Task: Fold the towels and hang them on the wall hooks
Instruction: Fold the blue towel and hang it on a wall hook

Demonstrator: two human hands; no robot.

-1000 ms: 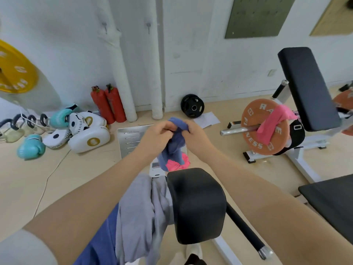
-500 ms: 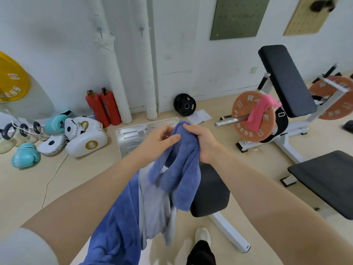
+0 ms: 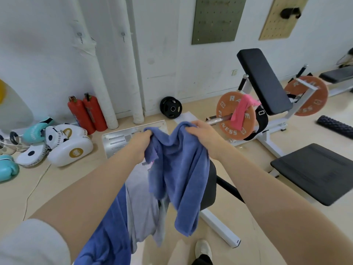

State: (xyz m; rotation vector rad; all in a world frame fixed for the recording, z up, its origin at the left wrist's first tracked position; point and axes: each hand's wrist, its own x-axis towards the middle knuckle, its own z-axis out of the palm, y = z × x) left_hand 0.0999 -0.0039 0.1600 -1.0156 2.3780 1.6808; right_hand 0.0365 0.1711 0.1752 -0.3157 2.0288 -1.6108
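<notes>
Both hands, left hand (image 3: 142,143) and right hand (image 3: 205,135), gripping blue towel (image 3: 179,169) top edge; you're spreading it. Next: fold in half, head for wall hooks (image 3: 80,35) far left.

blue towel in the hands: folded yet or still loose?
Loose, not folded. The blue towel hangs bunched and creased from the left hand and right hand, which pinch its top edge; no flat, squared layers show.

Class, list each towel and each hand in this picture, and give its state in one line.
Blue towel: unfolded, hanging from both hands.
Grey towel: draped over left forearm.
Pink towel: draped over orange weight plate.
Left hand: closed on blue towel.
Right hand: closed on blue towel.
</notes>
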